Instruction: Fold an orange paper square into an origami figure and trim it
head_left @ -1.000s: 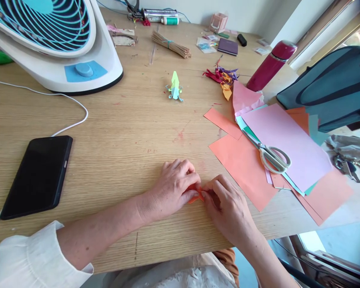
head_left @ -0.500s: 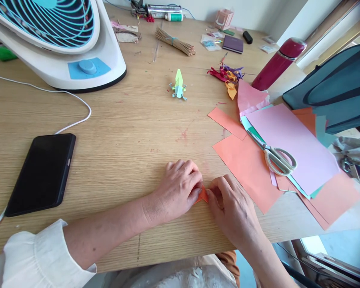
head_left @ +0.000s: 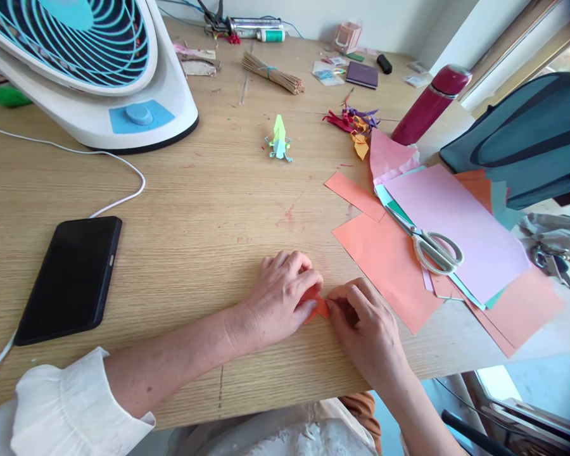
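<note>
A small folded piece of orange paper (head_left: 322, 308) is lying low on the wooden surface (head_left: 209, 209), to the left of the scissors (head_left: 436, 252) and nearer to the person. Both bare hands are holding it. The left hand (head_left: 282, 294), farther left of the scissors, is curling over the piece and covering much of it, thumb and fingers closing on its near part. The right hand (head_left: 365, 326), between the piece and the scissors though lower down, is pinching the exposed end, thumb and forefinger nearly meeting.

The paper is probably weighing almost nothing and behaving thin and springy: stiff along its folds, easy to crease or tear if pulled hard, and hardly slippery. The folded edges are looking like the best hold, with fingertips pinching lightly from each side while the surface is supporting it from below.

The exposed end is pointing rightward, roughly to the scissors' side, and is seeming to fork into small points. Its long axis is perhaps running from hand to hand, but the left hand is hiding too much to be certain.
</note>
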`<act>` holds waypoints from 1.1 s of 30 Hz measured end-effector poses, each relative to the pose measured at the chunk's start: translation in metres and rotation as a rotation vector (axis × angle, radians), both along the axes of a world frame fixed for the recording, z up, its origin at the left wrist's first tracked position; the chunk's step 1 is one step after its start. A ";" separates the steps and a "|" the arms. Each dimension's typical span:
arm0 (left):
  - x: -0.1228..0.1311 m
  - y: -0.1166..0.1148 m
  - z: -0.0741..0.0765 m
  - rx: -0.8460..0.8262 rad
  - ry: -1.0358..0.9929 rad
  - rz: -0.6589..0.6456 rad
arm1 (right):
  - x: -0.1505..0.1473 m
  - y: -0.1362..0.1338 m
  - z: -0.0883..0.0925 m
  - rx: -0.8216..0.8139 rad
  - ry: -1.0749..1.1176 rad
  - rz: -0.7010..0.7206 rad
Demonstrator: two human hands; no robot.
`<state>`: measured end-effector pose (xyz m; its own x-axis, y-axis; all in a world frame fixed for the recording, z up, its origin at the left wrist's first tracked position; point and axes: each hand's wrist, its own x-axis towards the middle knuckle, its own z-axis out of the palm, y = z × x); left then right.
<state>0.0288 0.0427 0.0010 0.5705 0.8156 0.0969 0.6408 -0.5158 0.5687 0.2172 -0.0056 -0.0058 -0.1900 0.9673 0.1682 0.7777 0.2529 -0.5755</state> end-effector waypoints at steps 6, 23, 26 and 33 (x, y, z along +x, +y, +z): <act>-0.001 -0.004 0.011 -0.087 0.080 -0.032 | -0.001 0.002 0.002 0.023 0.123 -0.050; 0.001 0.010 0.012 -0.712 -0.907 0.286 | -0.023 0.027 0.009 -0.304 0.755 0.038; 0.001 0.009 0.009 -0.706 -0.911 0.278 | -0.028 0.029 0.006 -0.321 0.768 -0.002; 0.000 0.013 0.008 -0.659 -0.769 0.207 | -0.025 0.026 0.006 -0.358 0.790 -0.031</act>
<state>0.0286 0.0556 0.0090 0.3855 0.9141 -0.1254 0.0258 0.1252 0.9918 0.1926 0.0200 0.0000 -0.1185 0.9901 -0.0752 0.1198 -0.0610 -0.9909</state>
